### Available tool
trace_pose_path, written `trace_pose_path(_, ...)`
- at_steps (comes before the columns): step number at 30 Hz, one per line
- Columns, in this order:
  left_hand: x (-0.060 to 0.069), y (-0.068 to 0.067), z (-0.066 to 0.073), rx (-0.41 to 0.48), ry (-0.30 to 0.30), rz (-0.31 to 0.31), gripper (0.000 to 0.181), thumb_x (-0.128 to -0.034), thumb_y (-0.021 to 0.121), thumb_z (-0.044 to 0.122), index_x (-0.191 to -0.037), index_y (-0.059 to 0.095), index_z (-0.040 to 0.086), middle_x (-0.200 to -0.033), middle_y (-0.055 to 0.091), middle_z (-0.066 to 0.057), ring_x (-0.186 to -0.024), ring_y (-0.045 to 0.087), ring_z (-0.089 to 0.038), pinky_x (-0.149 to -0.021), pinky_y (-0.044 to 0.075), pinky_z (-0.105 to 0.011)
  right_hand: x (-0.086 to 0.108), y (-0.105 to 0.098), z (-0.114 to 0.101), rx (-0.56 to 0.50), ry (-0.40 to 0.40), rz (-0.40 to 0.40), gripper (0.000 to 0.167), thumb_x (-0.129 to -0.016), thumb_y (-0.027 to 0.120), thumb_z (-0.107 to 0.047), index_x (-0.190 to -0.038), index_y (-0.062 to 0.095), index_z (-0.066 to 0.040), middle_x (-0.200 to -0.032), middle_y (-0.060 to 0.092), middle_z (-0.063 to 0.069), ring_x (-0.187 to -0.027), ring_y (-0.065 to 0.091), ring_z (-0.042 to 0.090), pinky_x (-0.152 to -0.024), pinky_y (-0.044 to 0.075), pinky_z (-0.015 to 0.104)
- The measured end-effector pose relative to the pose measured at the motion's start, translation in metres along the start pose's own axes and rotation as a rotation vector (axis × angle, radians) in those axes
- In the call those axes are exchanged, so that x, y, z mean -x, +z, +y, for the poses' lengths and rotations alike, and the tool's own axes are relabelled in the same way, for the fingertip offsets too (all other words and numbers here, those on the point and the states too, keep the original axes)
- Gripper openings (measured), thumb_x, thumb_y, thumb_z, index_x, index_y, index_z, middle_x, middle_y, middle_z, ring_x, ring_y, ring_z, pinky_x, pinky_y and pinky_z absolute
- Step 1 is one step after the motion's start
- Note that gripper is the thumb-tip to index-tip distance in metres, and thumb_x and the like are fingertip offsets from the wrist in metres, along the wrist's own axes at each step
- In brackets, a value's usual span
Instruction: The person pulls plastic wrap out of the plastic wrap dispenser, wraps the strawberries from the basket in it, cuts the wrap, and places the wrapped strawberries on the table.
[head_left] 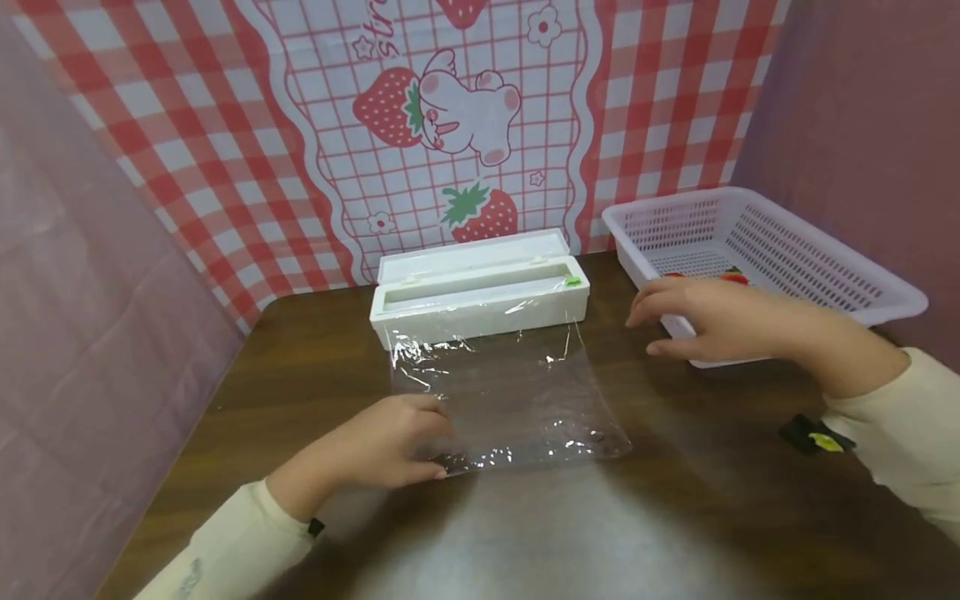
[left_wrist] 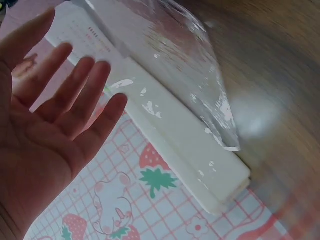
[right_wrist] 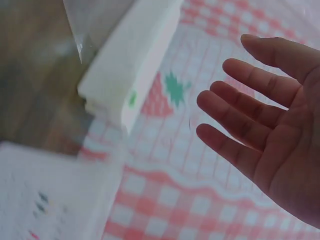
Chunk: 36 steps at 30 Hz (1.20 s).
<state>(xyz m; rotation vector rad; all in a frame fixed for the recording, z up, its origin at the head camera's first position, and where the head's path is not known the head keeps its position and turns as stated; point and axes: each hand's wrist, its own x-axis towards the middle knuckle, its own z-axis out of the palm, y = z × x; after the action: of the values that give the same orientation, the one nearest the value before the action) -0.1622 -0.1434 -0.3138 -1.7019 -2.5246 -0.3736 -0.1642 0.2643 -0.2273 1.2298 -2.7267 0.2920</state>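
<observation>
A white cling film box [head_left: 577,302] stands at the back of the table with its lid [head_left: 472,252] raised. Clear plastic film [head_left: 517,400] runs out over the front wall and lies spread towards me. By the film's near left corner is my left hand [head_left: 386,442]; in the left wrist view its fingers [left_wrist: 75,95] are loosely spread and grip nothing. My right hand [head_left: 720,317] hovers in front of the basket [head_left: 817,229], holding nothing. Its relaxed fingers [right_wrist: 245,122] point towards the box in the right wrist view. A small green piece [head_left: 573,281] sits at the box's right end.
The white basket at the right holds a few red and green items [head_left: 735,276], partly hidden by my right hand. Behind the brown wooden table [head_left: 300,350] hangs a red checked strawberry cloth [head_left: 667,100]. Pink fabric [head_left: 97,292] hangs at the left side.
</observation>
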Motion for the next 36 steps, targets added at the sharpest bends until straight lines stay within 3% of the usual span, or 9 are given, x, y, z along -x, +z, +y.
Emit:
trace_pose_path(7, -0.012, 0.002, 0.008, -0.062, -0.033, 0.074, 0.045, -0.0781, 0.08, 0.033, -0.114, 0.069, 0.009, -0.113, 0.063, -0.005, -0.104, 0.061, -0.019, -0.09, 0.051, -0.035, -0.007, -0.036, 0.038, -0.039, 0.262, -0.094, 0.027, -0.08, 0.08, -0.013, -0.105, 0.07, -0.008, -0.101, 0.068, 0.001, -0.089, 0.065, 0.019, -0.08, 0.054, 0.046)
trace_pose_path(18, -0.019, 0.005, 0.005, -0.076, -0.041, 0.084, 0.048, -0.0772, 0.08, 0.036, -0.116, 0.069, 0.01, -0.117, 0.063, -0.005, -0.108, 0.06, -0.02, -0.092, 0.051, -0.037, -0.027, -0.056, 0.116, -0.056, 0.488, -0.235, 0.03, -0.089, 0.069, -0.017, -0.112, 0.067, 0.004, -0.101, 0.067, 0.015, -0.093, 0.061, 0.03, -0.08, 0.053, 0.048)
trace_pose_path(21, -0.019, 0.007, 0.006, -0.071, -0.042, 0.082, 0.048, -0.0771, 0.08, 0.036, -0.115, 0.069, 0.009, -0.116, 0.063, -0.006, -0.107, 0.06, -0.021, -0.092, 0.05, -0.038, -0.03, -0.053, 0.136, -0.142, 0.552, -0.237, 0.036, -0.092, 0.065, -0.017, -0.117, 0.063, 0.009, -0.107, 0.066, 0.022, -0.096, 0.061, 0.032, -0.081, 0.054, 0.049)
trace_pose_path(24, -0.019, 0.007, 0.006, -0.071, -0.041, 0.088, 0.047, -0.0769, 0.081, 0.035, -0.114, 0.069, 0.009, -0.115, 0.063, -0.006, -0.106, 0.061, -0.021, -0.091, 0.051, -0.039, -0.032, -0.046, 0.154, -0.249, 0.625, -0.187, 0.038, -0.093, 0.063, -0.015, -0.119, 0.06, 0.013, -0.109, 0.064, 0.026, -0.093, 0.061, 0.032, -0.079, 0.055, 0.047)
trace_pose_path(29, -0.019, 0.007, 0.007, -0.072, -0.032, 0.111, 0.045, -0.0769, 0.081, 0.034, -0.113, 0.07, 0.01, -0.114, 0.063, -0.004, -0.105, 0.061, -0.02, -0.089, 0.051, -0.038, -0.034, -0.02, 0.179, -0.34, 0.706, -0.095, 0.031, -0.089, 0.063, -0.005, -0.11, 0.06, 0.017, -0.093, 0.065, 0.022, -0.08, 0.06, 0.027, -0.072, 0.057, 0.041)
trace_pose_path(32, -0.017, 0.007, 0.006, -0.064, -0.028, 0.12, 0.044, -0.0769, 0.081, 0.033, -0.112, 0.07, 0.01, -0.113, 0.064, -0.004, -0.103, 0.061, -0.019, -0.087, 0.052, -0.038, -0.03, -0.003, 0.188, -0.354, 0.747, -0.135, 0.031, -0.087, 0.062, -0.004, -0.11, 0.06, 0.016, -0.094, 0.065, 0.022, -0.085, 0.061, 0.03, -0.076, 0.056, 0.044)
trace_pose_path(36, -0.017, 0.007, 0.005, -0.047, -0.025, 0.115, 0.042, -0.0775, 0.08, 0.032, -0.111, 0.07, 0.01, -0.113, 0.064, -0.003, -0.103, 0.061, -0.019, -0.087, 0.052, -0.037, -0.021, 0.01, 0.192, -0.384, 0.792, -0.241, 0.037, -0.088, 0.06, -0.005, -0.12, 0.058, 0.012, -0.113, 0.059, 0.03, -0.104, 0.056, 0.042, -0.086, 0.052, 0.052)
